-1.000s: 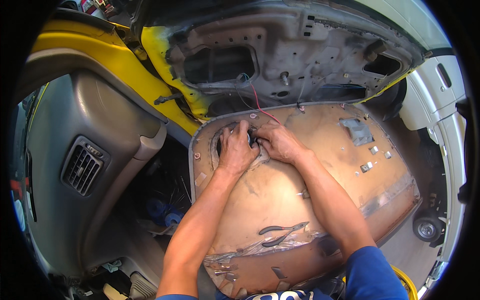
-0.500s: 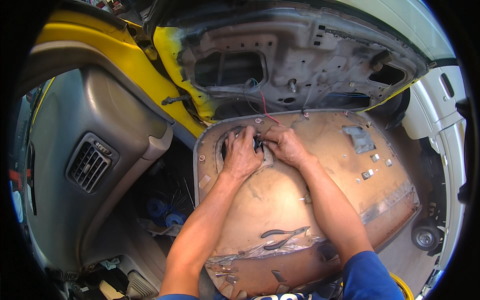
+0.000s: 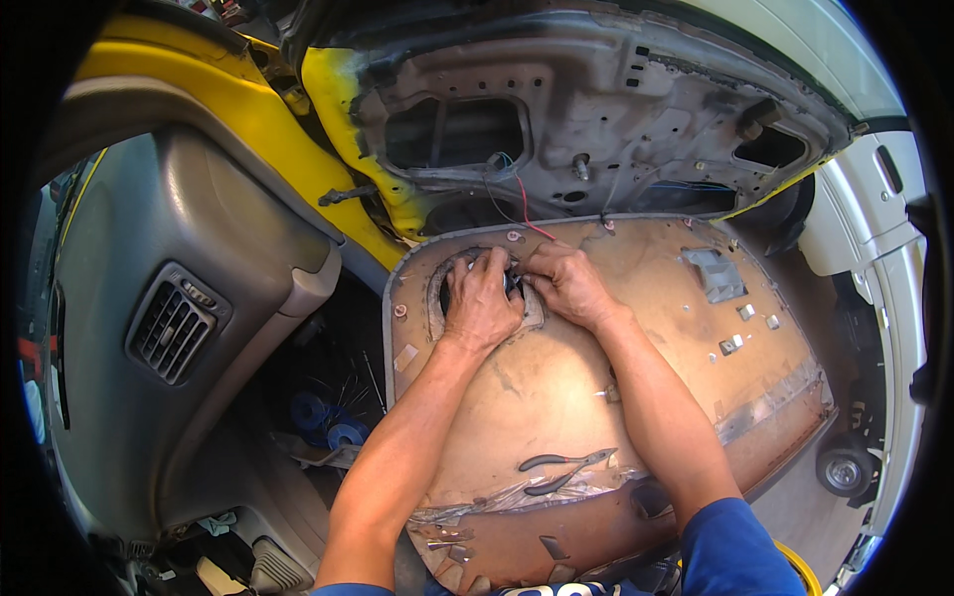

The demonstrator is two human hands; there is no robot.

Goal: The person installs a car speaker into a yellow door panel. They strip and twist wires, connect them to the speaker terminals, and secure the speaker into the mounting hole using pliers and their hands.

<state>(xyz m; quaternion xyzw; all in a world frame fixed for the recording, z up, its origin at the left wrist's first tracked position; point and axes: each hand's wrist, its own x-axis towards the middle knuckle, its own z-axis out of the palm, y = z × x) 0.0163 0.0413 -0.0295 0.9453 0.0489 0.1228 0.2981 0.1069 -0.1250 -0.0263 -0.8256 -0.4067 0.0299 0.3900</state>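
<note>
A tan door trim panel point(image 3: 556, 397) lies inner side up in front of me. Near its far left edge is a round opening with a worn ring point(image 3: 434, 303) around it. My left hand point(image 3: 483, 303) lies over this opening, its fingers curled down onto a dark part whose shape they hide. Beside it, my right hand point(image 3: 568, 285) is closed in a pinch at the opening's right edge; what it pinches is too small to tell. A red wire point(image 3: 527, 211) runs from the door down behind my right hand. Pliers point(image 3: 566, 467) with dark handles lie nearer to me on the panel.
Behind the panel stands the bare metal door point(image 3: 566, 129) with cut-outs and a yellow edge. A grey dashboard with an air vent point(image 3: 174, 326) is at left. Blue rolls point(image 3: 323, 417) sit low beside the panel. Metal clips point(image 3: 730, 346) and a grey patch point(image 3: 714, 275) are on its right part.
Both hands stay at the round opening with almost the same grip. The right hand has shifted very slightly; the view has moved a little.
</note>
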